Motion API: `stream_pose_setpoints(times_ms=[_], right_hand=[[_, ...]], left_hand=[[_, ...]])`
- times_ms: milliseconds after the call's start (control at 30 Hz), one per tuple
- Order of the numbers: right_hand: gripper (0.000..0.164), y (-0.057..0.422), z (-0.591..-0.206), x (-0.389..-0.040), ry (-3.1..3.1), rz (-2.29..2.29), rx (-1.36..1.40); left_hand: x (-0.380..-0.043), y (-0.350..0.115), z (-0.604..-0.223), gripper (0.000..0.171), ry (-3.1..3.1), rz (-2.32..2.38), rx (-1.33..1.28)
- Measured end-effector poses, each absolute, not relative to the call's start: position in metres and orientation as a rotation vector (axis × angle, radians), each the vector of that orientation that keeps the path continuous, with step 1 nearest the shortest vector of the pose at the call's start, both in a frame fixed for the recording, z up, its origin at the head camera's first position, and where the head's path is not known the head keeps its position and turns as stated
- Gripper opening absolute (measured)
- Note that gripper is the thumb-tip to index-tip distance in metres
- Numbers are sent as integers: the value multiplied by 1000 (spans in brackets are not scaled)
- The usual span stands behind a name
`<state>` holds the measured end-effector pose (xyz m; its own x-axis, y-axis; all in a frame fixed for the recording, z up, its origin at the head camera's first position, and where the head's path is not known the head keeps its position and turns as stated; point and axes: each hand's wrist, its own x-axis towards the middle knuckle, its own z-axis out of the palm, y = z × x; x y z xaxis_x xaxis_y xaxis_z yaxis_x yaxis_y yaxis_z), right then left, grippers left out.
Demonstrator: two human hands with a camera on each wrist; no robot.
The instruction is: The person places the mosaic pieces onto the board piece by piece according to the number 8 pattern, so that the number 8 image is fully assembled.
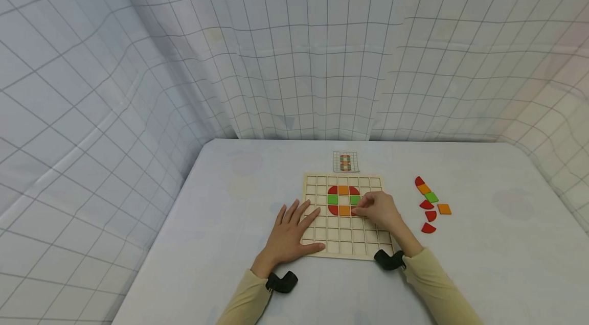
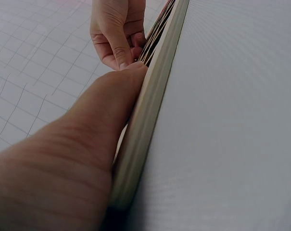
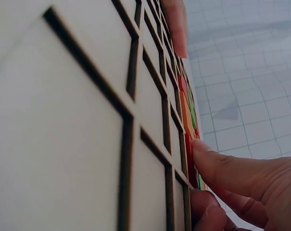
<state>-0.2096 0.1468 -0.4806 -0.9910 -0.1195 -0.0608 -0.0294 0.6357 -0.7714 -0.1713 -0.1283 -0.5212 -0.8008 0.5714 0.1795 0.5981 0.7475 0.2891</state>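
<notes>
A wooden grid board (image 1: pixel 340 248) lies on the white table. On it, red quarter-circle tiles (image 1: pixel 333 209), orange square tiles (image 1: pixel 344 210) and green square tiles (image 1: pixel 333 199) form a ring around one bare cell. My left hand (image 1: pixel 290 233) rests with spread fingers on the board's left side, its thumb along the near edge. My right hand (image 1: pixel 379 208) pinches a red quarter-circle tile (image 3: pixel 190 156) at the ring's lower right corner, thumb and curled fingers at the tile. That tile is partly hidden by the fingertips in the head view.
Beyond the board lies a small pattern card (image 1: pixel 345 162) with a coloured design on a grid. To the right are loose tiles: several red quarter-circles (image 1: pixel 428 228), a green square (image 1: pixel 431 197) and orange squares (image 1: pixel 444 209). Grid-patterned curtains (image 1: pixel 303 59) stand behind the table.
</notes>
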Motion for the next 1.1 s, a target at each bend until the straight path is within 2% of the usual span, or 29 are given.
stream_pose_setpoints(times_ms=[433, 700, 1100], right_hand=[[16, 156, -485, -205, 2726, -1313, -271], [13, 190, -478, -199, 2850, -1311, -330], [19, 246, -462, -184, 2998, -1226, -199]], left_hand=[[-170, -129, -522, 81, -2793, -554, -983], [-171, -128, -521, 81, -2799, -538, -975], [-171, -129, -521, 82, -2835, -507, -966]])
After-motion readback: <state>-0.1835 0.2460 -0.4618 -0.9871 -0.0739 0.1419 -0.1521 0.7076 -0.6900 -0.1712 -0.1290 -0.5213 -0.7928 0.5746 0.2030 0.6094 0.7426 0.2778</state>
